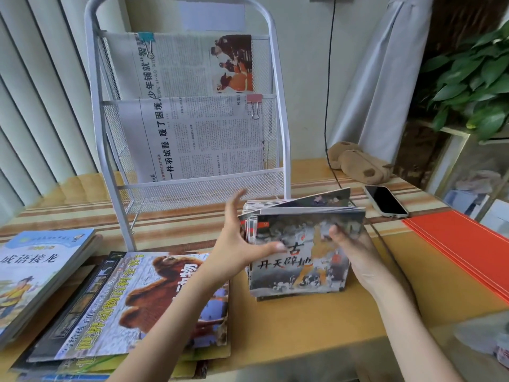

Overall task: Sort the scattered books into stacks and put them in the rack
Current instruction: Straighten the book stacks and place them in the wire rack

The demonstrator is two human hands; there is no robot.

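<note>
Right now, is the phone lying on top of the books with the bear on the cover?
No, the phone lies on the table at the far right, well apart from the bear-cover book at the left.

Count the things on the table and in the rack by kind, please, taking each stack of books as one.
Book stacks: 3
Newspapers in the rack: 2
Phone: 1
Plush toy: 1
Orange folder: 1
Total: 8
</note>
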